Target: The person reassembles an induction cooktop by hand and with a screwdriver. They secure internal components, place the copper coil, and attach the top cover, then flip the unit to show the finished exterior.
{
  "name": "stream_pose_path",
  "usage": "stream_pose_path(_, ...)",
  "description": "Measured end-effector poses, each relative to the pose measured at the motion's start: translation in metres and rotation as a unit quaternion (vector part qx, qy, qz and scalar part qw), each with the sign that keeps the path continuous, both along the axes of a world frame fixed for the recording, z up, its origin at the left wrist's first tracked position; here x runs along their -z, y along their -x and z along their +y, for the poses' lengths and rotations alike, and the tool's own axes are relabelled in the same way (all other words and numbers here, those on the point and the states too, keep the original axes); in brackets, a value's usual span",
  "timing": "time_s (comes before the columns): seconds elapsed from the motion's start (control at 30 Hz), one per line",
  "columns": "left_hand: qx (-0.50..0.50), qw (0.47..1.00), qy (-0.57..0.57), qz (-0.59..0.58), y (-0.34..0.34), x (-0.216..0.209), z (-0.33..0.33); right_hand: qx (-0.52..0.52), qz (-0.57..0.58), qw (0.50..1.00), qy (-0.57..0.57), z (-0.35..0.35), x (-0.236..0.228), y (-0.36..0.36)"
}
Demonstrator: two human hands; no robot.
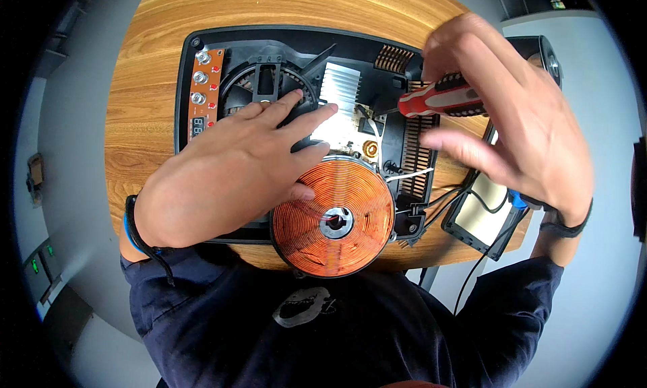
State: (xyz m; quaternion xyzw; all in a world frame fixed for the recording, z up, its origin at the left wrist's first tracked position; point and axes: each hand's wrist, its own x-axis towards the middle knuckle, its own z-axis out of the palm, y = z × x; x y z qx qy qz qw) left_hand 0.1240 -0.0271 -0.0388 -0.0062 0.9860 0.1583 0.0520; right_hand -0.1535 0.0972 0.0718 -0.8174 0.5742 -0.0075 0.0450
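Observation:
The opened black casing (269,32) of what looks like an induction cooker lies on the table. My left hand (226,169) rests over it with fingers spread, fingertips at the round black fan (237,95) and the silvery finned heat sink (342,85). Its thumb touches the round copper coil (333,253), which sits at the casing's near edge. My right hand (522,112) holds a red-and-black screwdriver (441,100) almost level, thumb apart from the handle. The shaft points left toward the circuit board beside the vent slots; its tip is hard to make out.
An orange control board (200,88) with buttons and a small display sits at the casing's left. White wires (411,176) run from the coil. At the right, a dark-framed flat panel (477,209) lies beneath black cables. The wooden table (151,71) has a curved edge.

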Motion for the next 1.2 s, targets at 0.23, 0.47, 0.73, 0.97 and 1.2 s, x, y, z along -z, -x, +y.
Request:
stream_pose_path(0.23,0.004,1.0,0.003,-0.011,0.001,0.0,0.0,0.049,0.088,0.994,-0.042,0.005,-0.008,-0.004)
stream_pose_path(0.47,0.003,1.0,-0.012,-0.009,0.001,0.0,-0.002,-0.023,0.012,1.0,0.004,0.003,-0.001,0.005)
stream_pose_path(0.73,0.008,1.0,-0.003,-0.009,0.001,-0.002,-0.003,0.113,0.081,0.99,0.02,0.001,0.01,0.009)
stream_pose_path(0.97,0.012,1.0,-0.001,-0.012,0.0,-0.001,-0.003,-0.03,-0.046,0.997,-0.059,0.0,0.001,0.03)
stream_pose_path(1.2,0.015,1.0,0.001,-0.019,0.001,-0.003,-0.004,0.049,0.071,0.996,-0.009,0.009,0.005,0.02)
